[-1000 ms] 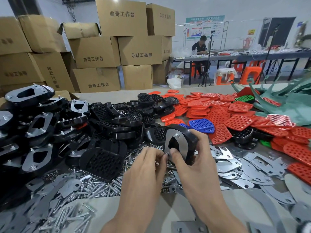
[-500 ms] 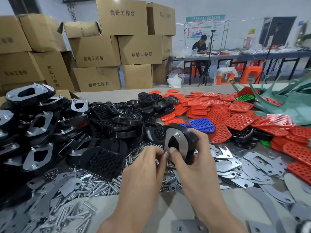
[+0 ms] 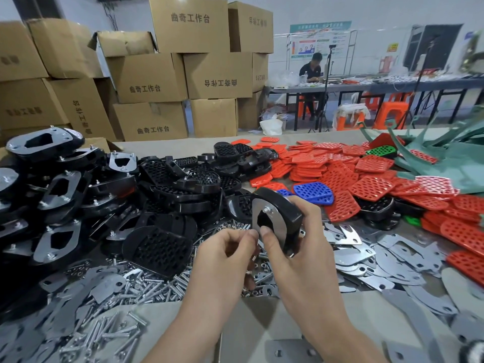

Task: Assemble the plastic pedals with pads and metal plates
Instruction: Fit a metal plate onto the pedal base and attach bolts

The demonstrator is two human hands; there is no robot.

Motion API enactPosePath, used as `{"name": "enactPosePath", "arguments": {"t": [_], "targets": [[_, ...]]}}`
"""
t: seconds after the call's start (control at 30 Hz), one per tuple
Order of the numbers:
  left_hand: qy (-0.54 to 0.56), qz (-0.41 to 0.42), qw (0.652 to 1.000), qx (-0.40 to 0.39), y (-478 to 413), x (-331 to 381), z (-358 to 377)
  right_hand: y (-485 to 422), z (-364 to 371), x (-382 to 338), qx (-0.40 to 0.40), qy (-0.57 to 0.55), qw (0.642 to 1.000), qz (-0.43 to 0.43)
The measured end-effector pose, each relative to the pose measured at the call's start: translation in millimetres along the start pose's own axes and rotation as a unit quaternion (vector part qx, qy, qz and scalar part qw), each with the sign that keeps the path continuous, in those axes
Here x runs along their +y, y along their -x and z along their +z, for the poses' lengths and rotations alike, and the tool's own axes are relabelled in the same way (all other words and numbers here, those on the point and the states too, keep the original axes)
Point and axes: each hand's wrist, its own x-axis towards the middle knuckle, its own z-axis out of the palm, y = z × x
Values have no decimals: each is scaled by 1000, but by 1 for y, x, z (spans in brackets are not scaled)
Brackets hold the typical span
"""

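Over the near edge of the surface [image 3: 162, 309], the right grip [image 3: 303, 252] clasps a black pedal [image 3: 284, 205] on edge, its metal plate [image 3: 277, 229] facing the person. The left grip [image 3: 225, 255], fingers curled, pinches at the plate's lower edge; I cannot tell what it holds.

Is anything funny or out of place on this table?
Yes. A green pad and a blue pad lie among the heap of red pads, so their colours stick out. The bolts lie loose in a spilled heap, not in a box.
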Motion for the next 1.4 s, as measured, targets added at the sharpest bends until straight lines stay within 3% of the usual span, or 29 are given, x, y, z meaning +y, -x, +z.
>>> {"name": "enactPosePath", "arguments": {"t": [0.1, 0.2, 0.27, 0.3, 0.43, 0.5, 0.6, 0.7, 0.77, 0.83, 0.97, 1.07, 1.17, 1.23, 1.33, 1.4], "targets": [[-162, 154, 974, 28, 3, -6, -3, -1, 0, 0, -2, -17, 1000, 17], [-370, 356, 858, 37, 2, -6, -9, -2, -2, 0, 2, -45, 998, 37], [-422, 422, 802, 26, -1, -6, -11, -4, -4, -1, 6, -61, 997, 48], [-418, 422, 805, 19, -1, -7, -11, -4, -4, -1, 8, -63, 997, 53], [-299, 296, 907, -2, 0, -9, -13, -4, -3, 1, 14, -67, 995, 78], [-316, 267, 911, 3, -4, -12, -17, -7, -6, 3, 36, -94, 989, 106], [-423, 232, 876, -12, -11, -14, -25, -15, -13, 8, 71, -202, 954, 211], [-528, 226, 815, -72, -13, -18, -26, -21, -17, 13, 81, -383, 863, 319], [-558, 216, 795, -97, -16, -18, -24, -25, -18, 12, 85, -453, 817, 346], [-594, 209, 770, -103, -20, -17, -21, -27, -17, 12, 76, -479, 802, 348], [-640, 212, 729, -117, -22, -13, -19, -22, -15, 12, 34, -481, 806, 344], [-634, 213, 734, -117, -21, -11, -21, -21, -16, 11, 25, -504, 789, 351], [-597, 229, 761, -105, -17, -14, -24, -22, -18, 11, 15, -533, 768, 355], [-544, 232, 802, -81, -14, -18, -25, -22, -19, 13, 8, -537, 767, 352], [-387, 239, 891, -17, -13, -15, -22, -21, -18, 14, -2, -518, 781, 349], [-289, 241, 926, 16, -13, -11, -19, -19, -18, 15, -21, -496, 795, 349]]}}
